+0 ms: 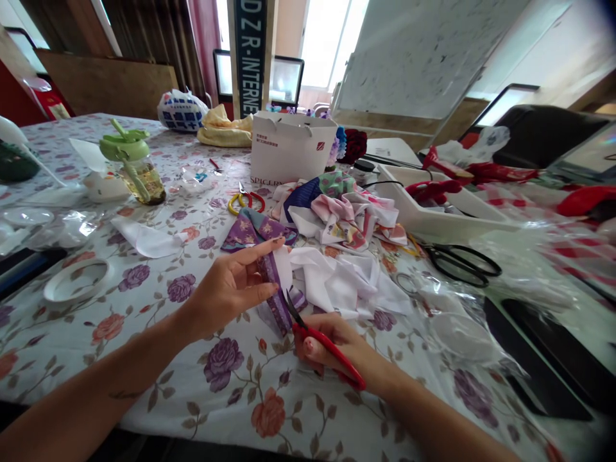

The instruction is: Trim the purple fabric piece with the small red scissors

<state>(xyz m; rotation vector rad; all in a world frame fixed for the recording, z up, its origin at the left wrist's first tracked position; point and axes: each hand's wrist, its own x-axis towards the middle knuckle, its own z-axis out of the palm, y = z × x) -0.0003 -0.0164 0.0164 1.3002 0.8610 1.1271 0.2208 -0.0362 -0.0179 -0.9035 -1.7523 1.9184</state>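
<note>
My left hand [243,282] pinches a narrow strip of purple patterned fabric [275,301] between thumb and fingers, with a white piece behind it. In my right hand [332,346] is a pair of red-handled scissors [337,359], its dark blades pointing up and left at the strip's edge. Whether the blades touch the fabric I cannot tell. Just beyond my left hand lies a purple and teal patterned cloth [255,228]. White cloth [346,279] is spread crumpled to the right of the strip, and a heap of coloured fabric scraps [346,212] sits behind it.
Yellow-and-red-handled scissors [246,200] lie behind the purple cloth. A white paper bag [292,144] stands farther back. To the right are black scissors [462,263] and a white tray [447,218]; to the left, a tape roll [77,281] and a green-lidded bottle [139,173].
</note>
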